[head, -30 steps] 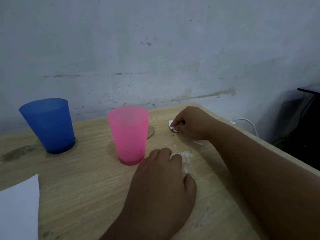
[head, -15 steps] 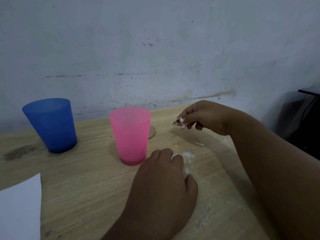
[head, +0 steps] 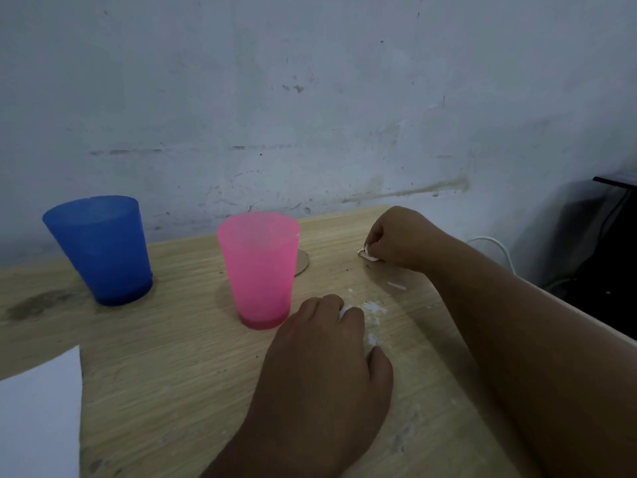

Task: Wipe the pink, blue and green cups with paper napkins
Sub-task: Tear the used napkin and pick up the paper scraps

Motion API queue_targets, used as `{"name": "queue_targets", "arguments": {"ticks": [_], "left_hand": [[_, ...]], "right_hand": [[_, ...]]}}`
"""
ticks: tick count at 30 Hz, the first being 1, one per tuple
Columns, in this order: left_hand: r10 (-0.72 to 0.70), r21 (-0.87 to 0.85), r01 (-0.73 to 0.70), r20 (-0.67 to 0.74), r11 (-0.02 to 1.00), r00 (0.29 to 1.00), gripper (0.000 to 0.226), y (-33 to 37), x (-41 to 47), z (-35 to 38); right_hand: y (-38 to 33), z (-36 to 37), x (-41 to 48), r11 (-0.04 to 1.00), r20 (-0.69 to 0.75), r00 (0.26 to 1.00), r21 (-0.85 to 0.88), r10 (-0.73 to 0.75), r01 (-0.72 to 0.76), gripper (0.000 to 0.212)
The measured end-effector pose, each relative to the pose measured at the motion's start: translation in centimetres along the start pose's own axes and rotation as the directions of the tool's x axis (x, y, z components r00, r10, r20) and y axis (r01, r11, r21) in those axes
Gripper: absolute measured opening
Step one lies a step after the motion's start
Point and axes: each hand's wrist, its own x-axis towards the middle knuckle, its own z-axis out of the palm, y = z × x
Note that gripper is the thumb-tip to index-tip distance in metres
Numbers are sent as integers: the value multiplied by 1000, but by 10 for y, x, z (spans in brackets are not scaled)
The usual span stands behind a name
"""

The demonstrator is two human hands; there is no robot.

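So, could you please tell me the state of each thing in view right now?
blue cup: upright, untouched.
pink cup: upright, untouched.
paper scrap: pinched by the right hand, at the table.
left hand: on the table, fingers curled over a white wad.
green cup: not in view.

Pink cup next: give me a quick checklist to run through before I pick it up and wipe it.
1. Pink cup upright, gripped by neither hand: ok.
2. Usable napkin in hand: not ok. The right hand pinches only a small white scrap.
3. Left hand free to take the cup: cannot tell. It lies on the table with fingers curled, and something white peeks between them.
4. Blue cup upright and apart from the pink cup: ok.
5. Green cup at hand: not ok, it is not in view.
6. Table clean beside the pink cup: not ok, white crumbs lie there.
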Motion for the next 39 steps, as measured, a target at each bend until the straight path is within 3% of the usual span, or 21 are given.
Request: {"name": "queue_targets", "arguments": {"ticks": [6, 11, 15, 18, 22, 29, 39], "left_hand": [[-1, -4, 1, 8, 1000, 1000, 42, 0, 0, 0], [-8, -16, 9, 15, 1000, 1000, 46, 0, 0, -1], [-6, -25, 7, 13, 1000, 1000, 51, 0, 0, -2], [-6, -19, 6, 15, 1000, 1000, 53, 1, -1, -3], [-5, -10, 5, 21, 1000, 1000, 47, 1, -1, -3], [-8, -7, 8, 21, 1000, 1000, 53, 1, -1, -2], [-7, -27, 8, 21, 1000, 1000, 58, 0, 0, -1]], "right_hand": [[-5, -5, -9, 990, -4, 993, -79, -118, 117, 21], [-4, -14, -9, 954, 86, 984, -245, -158, 175, 14], [-13, -18, -14, 911, 194, 967, -347, -163, 223, 23], [-21, -18, -17, 925, 235, 958, -301, -165, 233, 23], [-25, -8, -17, 937, 179, 967, -267, -183, 227, 22], [-28, 0, -17, 949, 134, 944, -61, -300, 310, 19], [-22, -5, -15, 923, 188, 909, -30, -372, 384, 20]]}}
